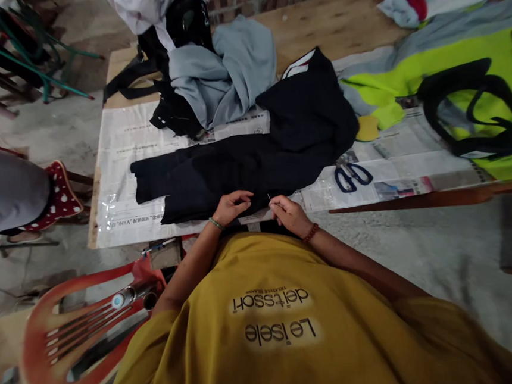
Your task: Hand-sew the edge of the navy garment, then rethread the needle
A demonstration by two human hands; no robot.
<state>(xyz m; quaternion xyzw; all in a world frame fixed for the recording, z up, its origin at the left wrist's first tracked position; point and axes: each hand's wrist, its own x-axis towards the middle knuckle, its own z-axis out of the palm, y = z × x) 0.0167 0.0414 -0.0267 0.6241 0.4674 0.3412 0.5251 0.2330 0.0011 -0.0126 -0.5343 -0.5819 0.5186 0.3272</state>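
Note:
A dark navy garment (236, 170) lies spread on the table, its near edge close to my body. My left hand (231, 208), with a green bracelet on the wrist, is at that near edge, thumb and fingers drawn together; what they pinch is too small or dark to tell. Just to the right, my right hand (288, 214), wearing a red bead bracelet, pinches a thin, bright needle (269, 197) that points up. A small gap separates the two hands. Dark-handled scissors (353, 177) lie right of the garment, their blades partly hidden.
Newspaper (116, 162) covers part of the wooden table (339, 17). Grey cloth (244, 61) and a black strap (134, 83) lie behind. Yellow-green fabric (443, 74) with a black band (480, 148) is at right. An orange plastic chair (41, 354) stands at lower left.

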